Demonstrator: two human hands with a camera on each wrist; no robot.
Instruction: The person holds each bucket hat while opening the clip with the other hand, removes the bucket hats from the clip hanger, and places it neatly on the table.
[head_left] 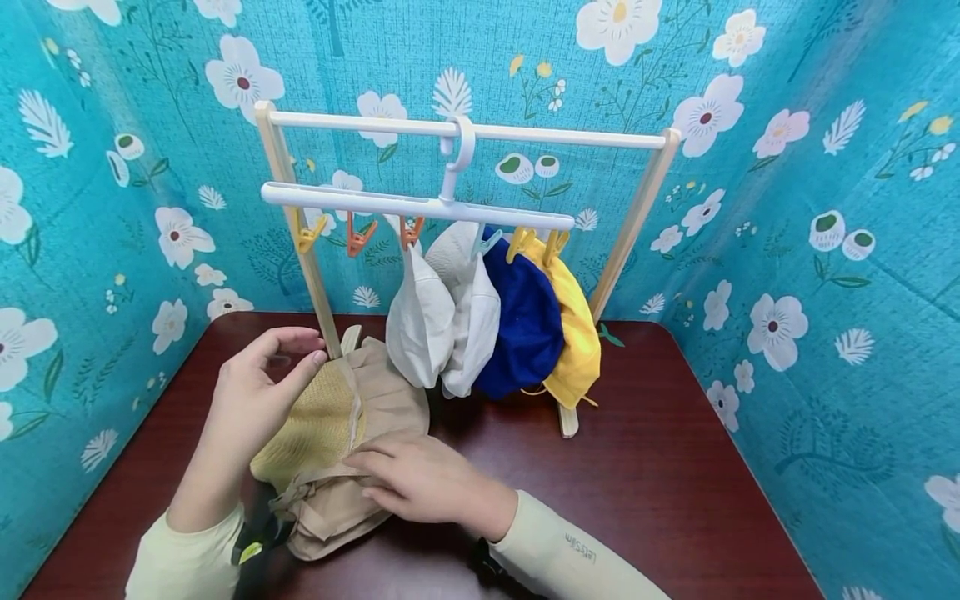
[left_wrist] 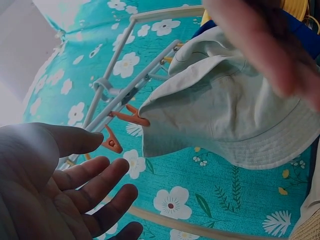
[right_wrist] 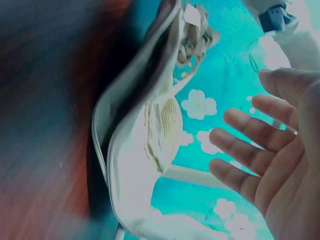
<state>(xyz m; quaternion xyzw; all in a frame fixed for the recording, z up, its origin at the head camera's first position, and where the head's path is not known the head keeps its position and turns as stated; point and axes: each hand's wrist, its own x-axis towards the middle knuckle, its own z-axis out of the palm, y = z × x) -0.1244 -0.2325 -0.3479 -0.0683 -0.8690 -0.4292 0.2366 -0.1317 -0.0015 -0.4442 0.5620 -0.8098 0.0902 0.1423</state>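
A beige hat with a yellowish woven crown lies on the table's left half, its brim folded and rumpled. My left hand is beside the rack's left post, above the hat's far left side; the left wrist view shows its fingers loosely spread with nothing between them. Over the hat's near brim is my right hand, fingers extended in the right wrist view; whether it touches the fabric I cannot tell. Near my left hand, a pale grey-white hat hangs from an orange clip.
A wooden rack carries a white clip hanger. A blue hat and a yellow hat hang at its right. At its left are a yellow clip and another orange clip. Floral curtains surround the dark table.
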